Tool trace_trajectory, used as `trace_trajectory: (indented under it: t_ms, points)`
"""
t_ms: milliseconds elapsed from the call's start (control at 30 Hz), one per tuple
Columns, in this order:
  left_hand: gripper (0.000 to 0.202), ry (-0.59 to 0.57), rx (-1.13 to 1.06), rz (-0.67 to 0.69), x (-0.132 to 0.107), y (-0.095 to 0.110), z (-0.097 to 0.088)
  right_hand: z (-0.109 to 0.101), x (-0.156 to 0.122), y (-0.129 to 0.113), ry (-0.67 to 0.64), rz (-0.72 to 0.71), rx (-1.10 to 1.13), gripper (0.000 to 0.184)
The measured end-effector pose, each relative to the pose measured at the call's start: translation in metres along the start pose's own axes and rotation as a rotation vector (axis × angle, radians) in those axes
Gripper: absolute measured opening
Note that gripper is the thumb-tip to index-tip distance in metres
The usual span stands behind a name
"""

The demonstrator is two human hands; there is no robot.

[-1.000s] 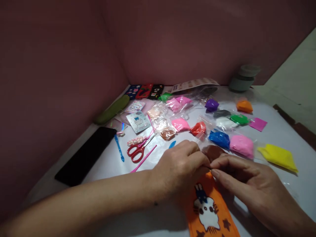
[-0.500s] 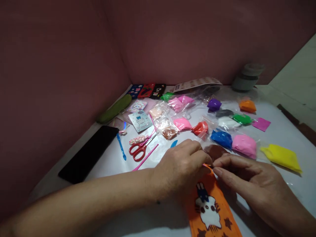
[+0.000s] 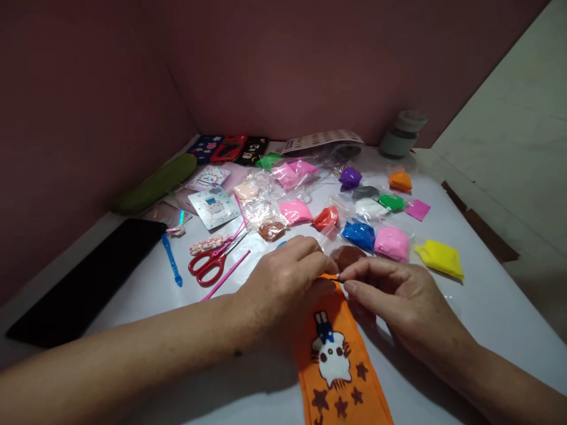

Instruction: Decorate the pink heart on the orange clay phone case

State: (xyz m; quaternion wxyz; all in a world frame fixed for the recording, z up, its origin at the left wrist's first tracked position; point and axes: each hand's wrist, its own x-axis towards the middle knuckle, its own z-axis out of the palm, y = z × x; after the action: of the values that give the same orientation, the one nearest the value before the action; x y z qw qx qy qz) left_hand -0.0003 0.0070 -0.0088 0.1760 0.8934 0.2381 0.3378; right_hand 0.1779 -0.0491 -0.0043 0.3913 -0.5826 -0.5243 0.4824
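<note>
A flat orange panel (image 3: 367, 378) lies in front of me, decorated with a white cat in blue clothes and several brown stars, upside down to me. My left hand (image 3: 283, 283) is closed over its far end, its curled fingers hiding the corner. At that same end, my right hand (image 3: 390, 289) pinches a thin dark strand (image 3: 335, 280) between thumb and forefinger. The strand reaches towards the left fingers; its other end is hidden. Just beyond my fingertips is a brown clay lump (image 3: 349, 256).
Bagged clay packs surround the far side, including blue (image 3: 359, 235), pink (image 3: 391, 243) and yellow (image 3: 440, 258). To the left lie red-handled scissors (image 3: 207, 268), a pink stick (image 3: 228, 274), a blue tool (image 3: 172, 260) and a black slab (image 3: 88, 283). A jar (image 3: 401, 136) stands at the back.
The view has swung right, so everything sits further left. Both hands remain at the panel's far end. More of the brown stars and the dark strand show now.
</note>
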Motion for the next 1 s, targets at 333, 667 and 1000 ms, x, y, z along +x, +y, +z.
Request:
trace_trajectory:
  t_ms: [333, 667, 1000]
  points:
    - [0.009, -0.004, 0.003, 0.012, -0.0002, 0.0003, 0.0012, -0.0002, -0.0006, -0.0022, -0.020, 0.005, 0.002, 0.014]
    - [0.015, 0.007, 0.036, 0.064, -0.0002, 0.0000, 0.0033, -0.0004, -0.0020, -0.0025, -0.047, 0.026, -0.008, 0.017]
    - [0.016, 0.002, 0.063, 0.063, -0.0005, 0.0022, 0.0020, -0.0018, -0.0033, -0.0027, -0.057, 0.053, 0.001, 0.014]
